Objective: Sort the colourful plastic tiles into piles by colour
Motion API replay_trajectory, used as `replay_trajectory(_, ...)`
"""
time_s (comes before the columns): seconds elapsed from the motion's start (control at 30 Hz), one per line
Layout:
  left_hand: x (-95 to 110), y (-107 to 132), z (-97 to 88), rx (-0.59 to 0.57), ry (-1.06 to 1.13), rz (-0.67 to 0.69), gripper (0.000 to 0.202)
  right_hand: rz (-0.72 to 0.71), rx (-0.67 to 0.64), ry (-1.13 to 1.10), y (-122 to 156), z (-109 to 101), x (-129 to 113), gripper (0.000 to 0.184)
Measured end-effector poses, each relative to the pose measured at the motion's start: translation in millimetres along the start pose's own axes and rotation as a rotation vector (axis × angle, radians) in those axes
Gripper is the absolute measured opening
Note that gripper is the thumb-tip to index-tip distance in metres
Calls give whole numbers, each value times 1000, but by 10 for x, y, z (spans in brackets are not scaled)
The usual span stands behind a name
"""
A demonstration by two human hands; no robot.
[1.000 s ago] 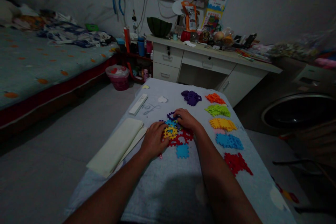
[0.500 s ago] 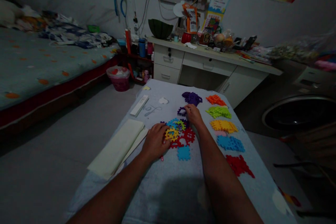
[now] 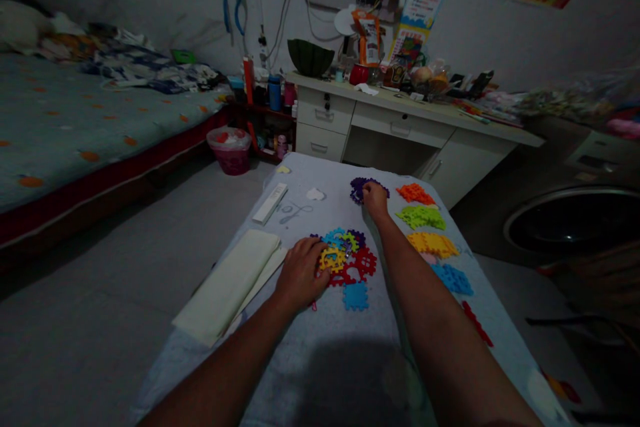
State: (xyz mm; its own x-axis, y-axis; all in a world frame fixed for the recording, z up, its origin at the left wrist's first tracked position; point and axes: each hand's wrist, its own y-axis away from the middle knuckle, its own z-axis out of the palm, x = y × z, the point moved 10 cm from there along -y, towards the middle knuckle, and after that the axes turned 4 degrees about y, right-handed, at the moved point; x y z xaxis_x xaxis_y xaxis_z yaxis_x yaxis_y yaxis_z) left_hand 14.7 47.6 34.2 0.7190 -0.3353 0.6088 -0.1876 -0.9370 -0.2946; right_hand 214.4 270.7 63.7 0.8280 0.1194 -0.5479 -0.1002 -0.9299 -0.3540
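My left hand [image 3: 303, 271] lies at the left edge of a mixed heap of toothed plastic interlocking pieces, its thumb and fingers apart. A yellow piece [image 3: 332, 259] shows by its fingertips. Red pieces [image 3: 366, 262] and a light blue square piece [image 3: 355, 296] lie to the right and nearer me. My right hand [image 3: 376, 200] is at the purple pile [image 3: 358, 185] farther back, fingers pinched together on a purple interlocking piece, partly hidden by the fingers.
Down the table's right side are orange [image 3: 416, 193], lime green [image 3: 421, 217], yellow [image 3: 433, 244], blue [image 3: 453, 278] and red [image 3: 477, 323] piles. On the left lie folded cream sheets [image 3: 227, 285] and a white narrow box [image 3: 271, 203]. A desk [image 3: 400, 121] stands behind.
My right hand has moved away from me with the purple piece, from in front of the purple pile onto it. My left hand stays at the mixed heap. The view has shifted slightly.
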Motion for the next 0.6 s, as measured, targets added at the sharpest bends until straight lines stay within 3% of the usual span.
replay_trajectory(0.23, -13, -4, 18, 1, -2, 4, 48, -44, 101, -51, 129, -32, 20, 49)
replay_trajectory(0.37, -18, 0, 16, 9, 2, 0, 47, -82, 126, -49, 251, -205, 6, 46)
replay_trajectory(0.43, -17, 2, 19, 9, 0, 3, 47, -107, 32, -34, 328, -226, -22, 38)
replay_trajectory(0.6, -7, 5, 15, 5, -13, 9, 47, -216, -436, -54, 714, -60, -157, 23)
